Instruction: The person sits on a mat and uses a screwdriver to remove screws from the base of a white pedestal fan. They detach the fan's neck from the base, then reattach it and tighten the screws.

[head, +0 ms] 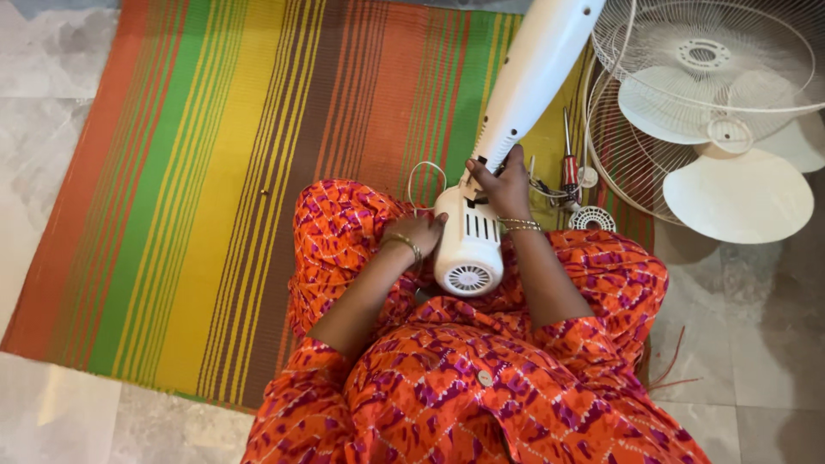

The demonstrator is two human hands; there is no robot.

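While the white fan motor housing (469, 249) rests in the lap of a person seated in orange patterned clothes, the left hand (418, 232) cups its side, fingers curled against it. The right hand (503, 185) grips its top where the white stand pole (533, 73) joins. Beyond, a red-handled screwdriver (570, 167) lies on the striped mat (215, 172), beside wire fan guards (687, 86) and blades (737, 198).

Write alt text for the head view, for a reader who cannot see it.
A seated person in an orange patterned garment holds a white fan motor housing on the lap, left hand on its side, right hand gripping its top. A striped mat lies beneath; wire fan guards, white blades and a red-handled screwdriver lie alongside.
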